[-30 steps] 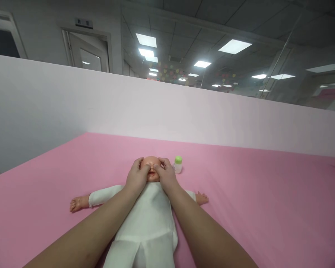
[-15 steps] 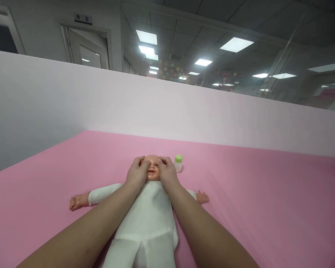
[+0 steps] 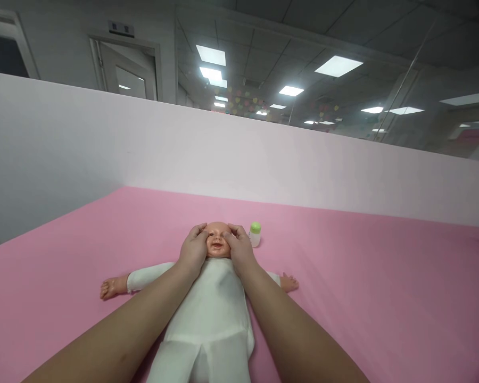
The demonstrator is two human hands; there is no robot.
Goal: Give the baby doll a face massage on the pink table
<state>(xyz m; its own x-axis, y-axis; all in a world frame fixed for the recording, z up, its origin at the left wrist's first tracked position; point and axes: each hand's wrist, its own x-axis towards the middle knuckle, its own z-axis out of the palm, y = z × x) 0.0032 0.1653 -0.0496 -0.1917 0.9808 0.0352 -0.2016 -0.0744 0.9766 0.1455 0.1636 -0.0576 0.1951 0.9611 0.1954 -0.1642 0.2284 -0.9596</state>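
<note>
A baby doll (image 3: pixel 211 303) lies on its back on the pink surface, with a white cloth body and its arms spread out to both sides. My left hand (image 3: pixel 193 247) cups the left side of the doll's head (image 3: pixel 218 246), thumb beside the eye. On the other side my right hand (image 3: pixel 240 246) holds the head too, its thumb resting near the other eye. Both hands' fingers curl around the head's sides and are partly hidden. Just right of my right hand stands a small bottle (image 3: pixel 255 235) with a light green cap.
The doll lies on a pink padded surface (image 3: pixel 363 287). Behind it runs a low white wall (image 3: pixel 239 154). Farther back are glass panels, lit ceiling lamps and a partly open door (image 3: pixel 130 74).
My left thumb has slid outward from the doll's nose toward the side of its face, uncovering an eye. My right thumb has shifted slightly inward. The bottle has stayed put.
</note>
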